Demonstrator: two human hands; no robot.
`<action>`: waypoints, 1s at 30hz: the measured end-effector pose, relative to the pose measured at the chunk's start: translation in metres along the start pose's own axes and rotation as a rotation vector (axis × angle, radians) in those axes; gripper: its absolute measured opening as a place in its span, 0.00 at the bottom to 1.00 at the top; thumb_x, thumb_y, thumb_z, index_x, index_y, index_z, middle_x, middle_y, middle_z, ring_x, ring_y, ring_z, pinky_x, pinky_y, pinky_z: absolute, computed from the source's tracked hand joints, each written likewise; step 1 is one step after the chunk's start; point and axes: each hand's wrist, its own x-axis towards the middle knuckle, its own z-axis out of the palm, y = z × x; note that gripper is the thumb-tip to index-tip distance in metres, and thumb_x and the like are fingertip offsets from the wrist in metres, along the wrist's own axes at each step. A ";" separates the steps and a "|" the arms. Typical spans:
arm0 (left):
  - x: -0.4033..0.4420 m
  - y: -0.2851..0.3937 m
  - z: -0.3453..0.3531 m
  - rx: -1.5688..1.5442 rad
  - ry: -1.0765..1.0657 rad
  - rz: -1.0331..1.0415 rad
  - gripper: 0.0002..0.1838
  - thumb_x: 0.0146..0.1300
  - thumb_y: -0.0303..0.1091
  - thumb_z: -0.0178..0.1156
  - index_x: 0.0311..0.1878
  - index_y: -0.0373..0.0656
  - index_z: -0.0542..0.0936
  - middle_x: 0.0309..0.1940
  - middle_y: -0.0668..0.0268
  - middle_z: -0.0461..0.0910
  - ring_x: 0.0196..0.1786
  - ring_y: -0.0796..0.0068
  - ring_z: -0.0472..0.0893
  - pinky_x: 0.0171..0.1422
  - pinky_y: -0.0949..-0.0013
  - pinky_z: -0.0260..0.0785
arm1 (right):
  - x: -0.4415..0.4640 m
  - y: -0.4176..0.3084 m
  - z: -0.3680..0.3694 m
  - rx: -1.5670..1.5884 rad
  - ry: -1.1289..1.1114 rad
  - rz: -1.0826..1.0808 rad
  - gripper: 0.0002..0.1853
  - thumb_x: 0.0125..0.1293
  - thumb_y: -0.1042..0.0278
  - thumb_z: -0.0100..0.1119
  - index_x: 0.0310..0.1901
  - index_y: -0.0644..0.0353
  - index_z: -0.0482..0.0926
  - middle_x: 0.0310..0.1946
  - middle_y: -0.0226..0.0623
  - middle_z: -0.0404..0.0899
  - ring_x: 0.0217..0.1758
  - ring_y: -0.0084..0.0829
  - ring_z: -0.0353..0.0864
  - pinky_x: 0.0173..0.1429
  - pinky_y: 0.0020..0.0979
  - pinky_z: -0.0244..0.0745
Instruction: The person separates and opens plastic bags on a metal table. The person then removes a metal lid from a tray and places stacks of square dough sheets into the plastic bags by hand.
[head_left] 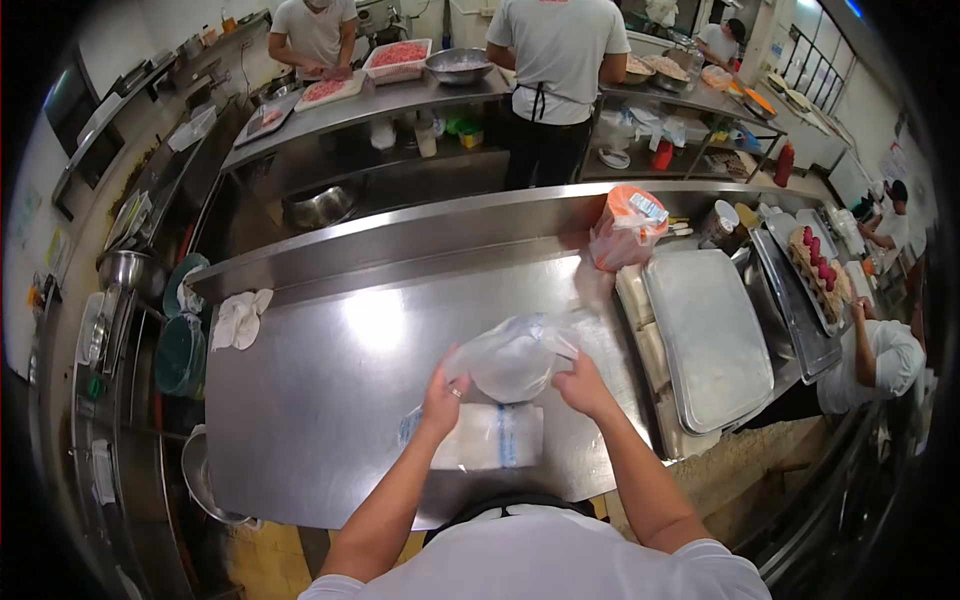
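Between my two hands a clear plastic bag (515, 362) is stretched out above the steel table (330, 420), its middle puffed up. My left hand (443, 398), with a ring on one finger, pinches the bag's left edge. On the other side my right hand (582, 384) grips the right edge between thumb and fingers. Just below the bag, close to my body, lies a flat white plastic-wrapped package (490, 437) with a blue printed stripe. Whether anything is inside the bag I cannot tell.
A crumpled white cloth (240, 318) lies at the table's left corner. To the right are an orange-lidded tub in a bag (628, 228), a lidded tray (708, 335) and an egg tray (820, 275). Several people work around, one (556, 70) at the steel counter opposite.
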 end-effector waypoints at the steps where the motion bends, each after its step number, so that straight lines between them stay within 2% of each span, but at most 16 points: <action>1: -0.007 0.001 0.001 0.078 -0.066 0.077 0.29 0.72 0.39 0.58 0.71 0.34 0.67 0.65 0.48 0.73 0.66 0.53 0.74 0.71 0.62 0.65 | -0.006 0.010 0.010 -0.003 -0.086 0.021 0.26 0.59 0.76 0.58 0.61 0.67 0.75 0.58 0.47 0.81 0.61 0.37 0.78 0.66 0.37 0.72; 2: -0.010 0.000 0.011 0.272 -0.147 0.148 0.31 0.72 0.39 0.58 0.73 0.34 0.64 0.69 0.45 0.69 0.71 0.50 0.69 0.75 0.60 0.60 | -0.009 0.019 0.017 -0.006 -0.169 0.038 0.27 0.59 0.76 0.58 0.62 0.67 0.75 0.60 0.47 0.80 0.66 0.37 0.75 0.70 0.38 0.68; 3: -0.016 -0.004 0.018 0.466 -0.230 0.218 0.33 0.73 0.40 0.58 0.74 0.33 0.61 0.73 0.41 0.64 0.76 0.47 0.64 0.80 0.58 0.56 | -0.008 0.029 0.020 0.044 -0.208 0.046 0.27 0.58 0.76 0.58 0.63 0.67 0.74 0.61 0.47 0.79 0.66 0.37 0.76 0.68 0.38 0.70; 4: -0.011 -0.017 0.020 0.450 -0.279 0.063 0.37 0.71 0.42 0.60 0.74 0.28 0.59 0.74 0.36 0.59 0.78 0.40 0.57 0.82 0.52 0.50 | -0.003 0.039 0.020 0.094 -0.245 0.052 0.28 0.58 0.76 0.59 0.63 0.67 0.74 0.61 0.47 0.79 0.65 0.37 0.77 0.66 0.38 0.73; 5: -0.009 -0.029 0.018 0.452 -0.249 0.091 0.37 0.71 0.42 0.60 0.74 0.27 0.59 0.74 0.37 0.59 0.78 0.39 0.57 0.82 0.52 0.50 | 0.001 0.048 0.018 0.143 -0.278 0.051 0.29 0.58 0.76 0.59 0.64 0.66 0.74 0.62 0.47 0.78 0.65 0.36 0.77 0.64 0.38 0.75; 8: -0.023 -0.005 0.018 0.516 -0.111 0.183 0.40 0.70 0.44 0.61 0.74 0.27 0.58 0.75 0.37 0.57 0.78 0.38 0.57 0.82 0.51 0.50 | -0.010 0.069 0.011 0.214 0.077 0.301 0.21 0.61 0.72 0.63 0.56 0.68 0.79 0.52 0.47 0.84 0.51 0.34 0.85 0.50 0.35 0.82; 11: -0.056 0.019 0.014 0.721 0.041 0.253 0.41 0.70 0.45 0.61 0.76 0.29 0.57 0.77 0.39 0.56 0.79 0.38 0.55 0.82 0.46 0.48 | -0.036 0.043 0.015 -0.150 -0.352 0.714 0.14 0.66 0.65 0.66 0.44 0.69 0.84 0.35 0.44 0.87 0.33 0.32 0.87 0.34 0.32 0.83; 13: -0.079 0.008 0.009 0.887 0.008 0.257 0.41 0.70 0.46 0.59 0.77 0.30 0.56 0.78 0.41 0.55 0.81 0.41 0.52 0.82 0.43 0.45 | -0.067 0.061 0.046 -0.092 -0.365 0.643 0.16 0.68 0.59 0.67 0.33 0.68 0.84 0.22 0.38 0.83 0.21 0.30 0.82 0.26 0.32 0.79; 16: -0.103 -0.025 0.012 1.063 -0.033 0.164 0.40 0.72 0.47 0.55 0.78 0.32 0.56 0.79 0.44 0.52 0.83 0.46 0.48 0.84 0.42 0.38 | -0.091 0.102 0.076 0.068 -0.262 0.507 0.16 0.69 0.61 0.65 0.32 0.67 0.82 0.22 0.38 0.82 0.22 0.29 0.81 0.26 0.33 0.78; 19: -0.113 -0.049 0.001 1.091 -0.062 0.220 0.41 0.72 0.48 0.52 0.78 0.30 0.54 0.81 0.43 0.48 0.83 0.45 0.45 0.84 0.43 0.33 | -0.101 0.130 0.068 0.282 0.013 0.408 0.13 0.70 0.64 0.64 0.32 0.66 0.81 0.21 0.36 0.80 0.22 0.27 0.80 0.25 0.31 0.76; 22: -0.112 -0.055 0.002 1.090 -0.029 0.248 0.39 0.72 0.46 0.52 0.78 0.32 0.56 0.81 0.47 0.50 0.84 0.48 0.45 0.85 0.46 0.31 | -0.112 0.115 0.030 0.456 0.214 0.486 0.09 0.70 0.67 0.63 0.35 0.64 0.82 0.20 0.33 0.79 0.24 0.26 0.80 0.28 0.30 0.77; 25: -0.108 -0.051 0.002 1.094 -0.046 0.209 0.40 0.70 0.48 0.57 0.76 0.31 0.59 0.80 0.47 0.52 0.83 0.48 0.49 0.85 0.44 0.34 | -0.123 0.065 -0.006 0.512 0.209 0.426 0.07 0.67 0.68 0.63 0.33 0.62 0.82 0.21 0.32 0.78 0.22 0.25 0.79 0.26 0.29 0.75; 26: -0.107 -0.042 0.006 1.027 -0.080 0.191 0.40 0.68 0.47 0.60 0.76 0.32 0.61 0.79 0.47 0.54 0.83 0.47 0.50 0.85 0.45 0.36 | -0.126 0.046 -0.018 0.342 0.104 0.469 0.08 0.66 0.67 0.66 0.35 0.64 0.83 0.23 0.32 0.79 0.24 0.26 0.79 0.29 0.30 0.76; 28: -0.109 -0.001 0.020 0.890 -0.146 0.150 0.40 0.64 0.46 0.66 0.75 0.36 0.65 0.78 0.46 0.58 0.82 0.47 0.52 0.84 0.47 0.41 | -0.138 0.011 -0.030 0.084 -0.021 0.277 0.10 0.66 0.66 0.67 0.37 0.65 0.84 0.23 0.33 0.80 0.26 0.27 0.79 0.33 0.30 0.76; 29: -0.113 0.023 0.029 0.754 -0.200 0.239 0.40 0.62 0.44 0.69 0.74 0.38 0.66 0.78 0.46 0.59 0.82 0.47 0.53 0.83 0.48 0.44 | -0.142 -0.002 -0.030 -0.046 -0.086 0.181 0.10 0.65 0.66 0.68 0.39 0.66 0.84 0.23 0.34 0.80 0.27 0.27 0.79 0.34 0.31 0.76; 30: -0.118 0.049 0.040 0.616 -0.252 0.324 0.40 0.60 0.42 0.71 0.73 0.40 0.68 0.77 0.47 0.60 0.82 0.48 0.54 0.83 0.50 0.47 | -0.144 -0.010 -0.026 0.056 -0.105 0.024 0.11 0.66 0.65 0.68 0.39 0.66 0.85 0.26 0.35 0.82 0.31 0.27 0.80 0.39 0.31 0.76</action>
